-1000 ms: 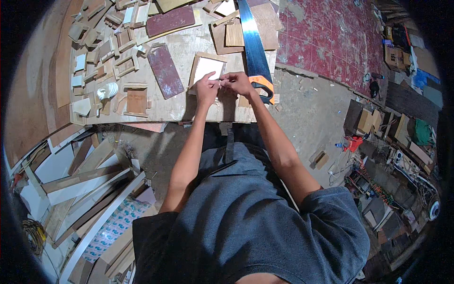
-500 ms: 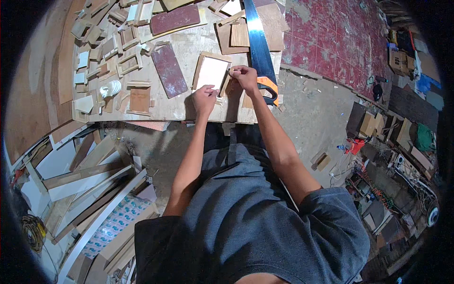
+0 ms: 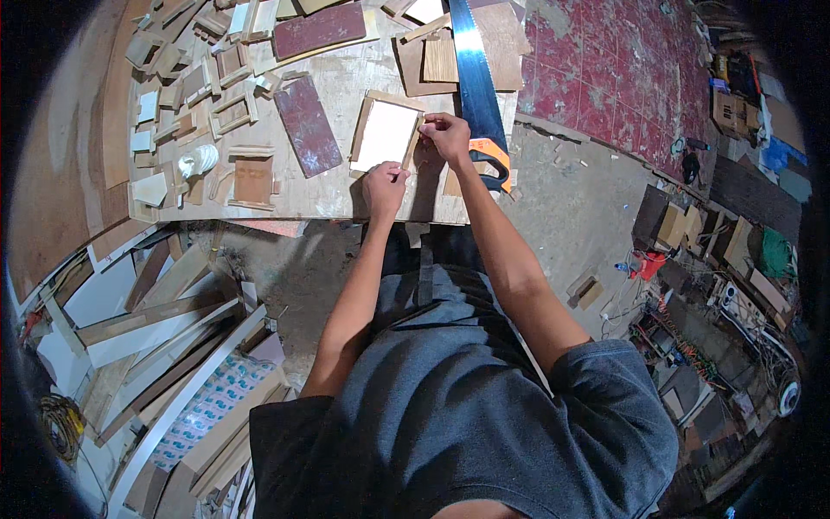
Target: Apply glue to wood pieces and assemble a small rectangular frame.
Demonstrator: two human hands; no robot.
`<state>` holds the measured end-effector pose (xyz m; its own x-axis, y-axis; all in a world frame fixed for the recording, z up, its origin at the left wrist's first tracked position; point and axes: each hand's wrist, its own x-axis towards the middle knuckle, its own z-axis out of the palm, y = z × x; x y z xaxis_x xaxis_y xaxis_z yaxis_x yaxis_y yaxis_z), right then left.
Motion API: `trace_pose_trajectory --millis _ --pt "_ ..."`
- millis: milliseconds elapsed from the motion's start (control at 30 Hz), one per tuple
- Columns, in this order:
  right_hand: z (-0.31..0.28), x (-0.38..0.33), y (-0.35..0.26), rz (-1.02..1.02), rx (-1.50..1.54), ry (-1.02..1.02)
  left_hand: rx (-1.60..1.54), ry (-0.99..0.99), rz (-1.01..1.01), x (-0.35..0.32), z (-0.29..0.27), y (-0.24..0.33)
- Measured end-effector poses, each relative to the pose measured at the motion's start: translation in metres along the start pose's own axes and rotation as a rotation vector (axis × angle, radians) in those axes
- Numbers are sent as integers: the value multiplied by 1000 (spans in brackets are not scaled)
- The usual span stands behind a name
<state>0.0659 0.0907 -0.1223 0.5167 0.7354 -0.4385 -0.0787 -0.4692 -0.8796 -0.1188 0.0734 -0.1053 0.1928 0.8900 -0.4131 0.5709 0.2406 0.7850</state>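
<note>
at lower ctr, the person's dk grey tee (image 3: 467, 381) fills the near part of view. l of it, a pile of boards + strips (image 3: 156, 333) lies at odd angles. fwd of tee, the light wood desk (image 3: 328, 201) begins. nr its front edge, l hand (image 3: 383, 189) is at the lower r corner of a wooden frame (image 3: 396, 99), fingers curled in; can't tell if that grip is clamped on anything. frame lies on desk, far end angled a bit to r, w/ bright white panel (image 3: 387, 134) inside. r hand (image 3: 448, 138) is at frame's r side, thumb + fingertips close tog. by the rail; can't tell if this grip pinches it or some small bit.

just beside r hand, a handsaw (image 3: 481, 95), orange/blk handle nearest, blade pointing away. l of frame, maroon board (image 3: 307, 128); farther l, white coiled item (image 3: 199, 160). beyond: thin brown boards (image 3: 497, 52) w/ grained square pc (image 3: 440, 60) on top, 2nd maroon bd (image 3: 320, 30), + lots of small wood pcs (image 3: 232, 65) far l. past desk on r, worn red floor (image 3: 596, 86).
</note>
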Motion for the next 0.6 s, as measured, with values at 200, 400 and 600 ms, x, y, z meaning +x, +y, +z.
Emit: trace_pose_trajectory --millis 200,400,600 --pt "-5 4 21 -9 -47 -1 139 55 47 -2 4 8" --pt "-3 5 20 -105 -141 74 166 86 66 1 6 6" --pt "1 2 11 0 -3 19 138 131 84 1 9 0"
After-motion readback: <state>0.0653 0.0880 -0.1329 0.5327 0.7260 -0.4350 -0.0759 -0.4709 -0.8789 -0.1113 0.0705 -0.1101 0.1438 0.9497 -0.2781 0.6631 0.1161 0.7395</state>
